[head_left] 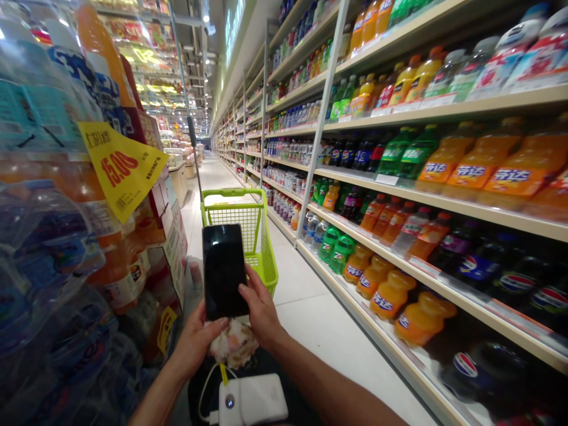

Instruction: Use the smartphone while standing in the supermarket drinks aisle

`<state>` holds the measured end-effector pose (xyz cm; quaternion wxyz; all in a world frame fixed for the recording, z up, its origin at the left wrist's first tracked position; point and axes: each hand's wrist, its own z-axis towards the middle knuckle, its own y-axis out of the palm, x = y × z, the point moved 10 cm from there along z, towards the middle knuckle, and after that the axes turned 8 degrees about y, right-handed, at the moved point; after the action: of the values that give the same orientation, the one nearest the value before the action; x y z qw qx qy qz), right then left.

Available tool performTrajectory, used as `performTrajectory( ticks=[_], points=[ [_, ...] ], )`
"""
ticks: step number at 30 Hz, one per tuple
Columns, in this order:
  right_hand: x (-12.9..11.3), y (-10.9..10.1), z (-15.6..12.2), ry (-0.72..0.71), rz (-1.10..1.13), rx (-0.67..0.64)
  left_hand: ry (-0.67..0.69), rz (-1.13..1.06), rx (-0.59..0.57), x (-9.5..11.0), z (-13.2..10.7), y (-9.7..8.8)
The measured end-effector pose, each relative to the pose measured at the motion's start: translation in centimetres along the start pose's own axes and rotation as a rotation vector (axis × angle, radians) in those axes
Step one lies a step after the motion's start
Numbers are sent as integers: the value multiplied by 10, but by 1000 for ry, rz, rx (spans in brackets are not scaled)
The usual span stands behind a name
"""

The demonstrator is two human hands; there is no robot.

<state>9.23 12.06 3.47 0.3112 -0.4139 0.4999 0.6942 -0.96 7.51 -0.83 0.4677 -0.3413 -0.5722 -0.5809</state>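
A black smartphone (pixel 225 272) is held upright between my two hands, its screen dark. My left hand (pixel 199 331) grips its lower left corner, with the thumb lying along the bottom. On the right edge, my right hand (pixel 261 307) has its fingers behind and its thumb against the side. Below the phone is a ruffled, floral-looking cloth item (pixel 234 343), partly hidden by my hands. A white power bank (pixel 252 399) with a cable plugged into it lies near my body. Just beyond the phone stands a bright green shopping basket cart (pixel 265 254).
Long shelves (pixel 337 219) of bottled drinks run along the right. Stacked, wrapped bottles (pixel 53 236) and cartons (pixel 171 254) crowd the left, with a yellow price sign (pixel 122 168) sticking out. A pale tiled floor (pixel 319 331) stretches down the aisle.
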Motion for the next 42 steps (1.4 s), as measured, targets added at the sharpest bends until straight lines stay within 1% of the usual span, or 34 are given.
performTrajectory(
  ticks=[2,4,7,10,14,19,25,29,34,37,42],
  points=[
    [-6,1,-3,-71,-45,-5,-3,-3,-16,0,-1,2],
    [-11,0,-5,-140,-105,28,14,31,-41,3,-1,4],
    [-12,-1,-5,-192,-161,72,111,128,-56,12,0,4],
    [-9,0,-3,-204,-143,58,214,253,-77,20,0,4],
    [-6,-2,-2,-209,-138,43,308,414,-103,23,-2,5],
    [-2,-6,-1,-152,-143,41,313,460,-125,20,-3,7],
    [-3,-9,-1,-159,-123,61,348,540,-129,25,-7,7],
    [-5,-6,-4,-161,-128,31,336,524,-104,24,-8,1],
    [-12,9,-12,-150,-77,-100,294,332,-122,18,-6,0],
    [-13,11,-13,-126,-14,-133,290,275,-126,18,-6,1],
    [-12,13,-6,-56,-85,-170,274,271,-127,16,-7,1]
  ],
)
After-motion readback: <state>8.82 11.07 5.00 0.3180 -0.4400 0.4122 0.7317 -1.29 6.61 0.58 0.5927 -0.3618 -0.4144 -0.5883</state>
